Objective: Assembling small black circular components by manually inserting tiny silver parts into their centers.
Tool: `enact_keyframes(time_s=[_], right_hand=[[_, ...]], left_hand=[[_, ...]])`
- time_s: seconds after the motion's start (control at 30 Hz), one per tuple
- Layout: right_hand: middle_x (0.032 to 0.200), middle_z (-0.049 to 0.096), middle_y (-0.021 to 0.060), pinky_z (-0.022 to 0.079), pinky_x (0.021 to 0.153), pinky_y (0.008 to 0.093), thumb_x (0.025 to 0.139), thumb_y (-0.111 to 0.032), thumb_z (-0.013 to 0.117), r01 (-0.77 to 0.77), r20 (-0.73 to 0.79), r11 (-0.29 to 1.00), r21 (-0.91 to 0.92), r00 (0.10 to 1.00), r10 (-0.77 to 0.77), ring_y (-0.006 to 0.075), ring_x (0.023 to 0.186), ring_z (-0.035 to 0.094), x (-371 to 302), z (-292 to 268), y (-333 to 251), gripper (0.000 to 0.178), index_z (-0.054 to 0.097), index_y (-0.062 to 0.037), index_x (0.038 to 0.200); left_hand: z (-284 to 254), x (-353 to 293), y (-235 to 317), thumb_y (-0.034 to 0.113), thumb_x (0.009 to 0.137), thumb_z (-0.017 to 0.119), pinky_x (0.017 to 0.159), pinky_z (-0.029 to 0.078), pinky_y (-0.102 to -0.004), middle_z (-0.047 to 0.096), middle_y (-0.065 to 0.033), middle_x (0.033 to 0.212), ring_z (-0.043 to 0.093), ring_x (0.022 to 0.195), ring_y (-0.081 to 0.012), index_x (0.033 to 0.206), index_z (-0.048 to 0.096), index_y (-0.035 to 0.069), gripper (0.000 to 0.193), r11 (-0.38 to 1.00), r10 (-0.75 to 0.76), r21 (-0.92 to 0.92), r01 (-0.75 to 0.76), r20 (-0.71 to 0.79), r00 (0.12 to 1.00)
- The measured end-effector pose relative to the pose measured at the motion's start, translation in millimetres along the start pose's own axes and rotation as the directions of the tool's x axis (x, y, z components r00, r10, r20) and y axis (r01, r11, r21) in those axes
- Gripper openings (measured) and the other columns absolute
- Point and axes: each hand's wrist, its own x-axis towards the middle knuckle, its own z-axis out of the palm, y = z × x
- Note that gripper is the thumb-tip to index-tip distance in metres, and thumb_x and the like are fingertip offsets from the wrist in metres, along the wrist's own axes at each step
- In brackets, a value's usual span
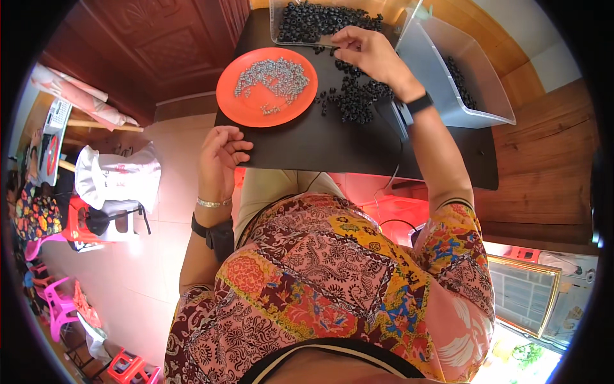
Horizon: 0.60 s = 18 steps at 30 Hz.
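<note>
My right hand [368,56] is over the near rim of a clear bin [307,43], its fingers curled toward the thumb. Whether a small piece sits between those fingertips is too small to make out. Many small black ring-like plastic parts [320,22] fill the bin, and a loose pile of black parts [358,99] lies on the dark table below my right hand. My left hand [222,152] rests at the table's near edge with loosely bent, parted fingers and nothing visible in them. Just beyond it, a round orange-red plate [233,109] carries many small silvery metal pieces [275,77].
At the right stands a deep translucent bin [492,115] with more black parts inside. A dark device [390,115] with a cable is beside the pile, under my right wrist. The dark table [307,150] ends close to my lap. Leftward are a white bag [121,176] and plastic stools.
</note>
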Motion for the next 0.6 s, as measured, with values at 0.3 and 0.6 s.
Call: enact_keyframes(time_s=[0.3, 0.6], right_hand=[[0.096, 0.064, -0.0018, 0.049, 0.073, 0.0206, 0.076, 0.007, 0.070, 0.205, -0.208, 0.889, 0.411, 0.970, -0.127, 0.0062, 0.079, 0.059, -79.2, 34.4, -85.7, 0.029, 0.065, -0.0041, 0.102], [0.099, 0.066, 0.0046, 0.049, 0.074, 0.0269, 0.074, 0.006, 0.070, 0.361, -0.231, 0.914, 0.184, 0.920, -0.316, 0.0145, 0.085, 0.061, -89.7, 53.3, -89.7, 0.031, 0.067, -0.0056, 0.103]], left_hand=[[74.1, 8.3, 9.2, 0.025, 0.093, 0.046, 0.067, 0.047, -0.0271, 0.063, -0.0082, 0.094, 0.062, 0.077, -0.0178, 0.105, 0.058, 0.001, 0.029, 0.997, -0.033, 0.080, 0.012, 0.270, 0.962], [100.6, 7.3, -1.3, 0.027, 0.093, 0.047, 0.070, 0.046, -0.0278, 0.061, -0.0068, 0.094, 0.060, 0.081, -0.0180, 0.106, 0.057, 0.001, 0.031, 0.995, -0.049, -0.063, 0.081, 0.404, 0.913]])
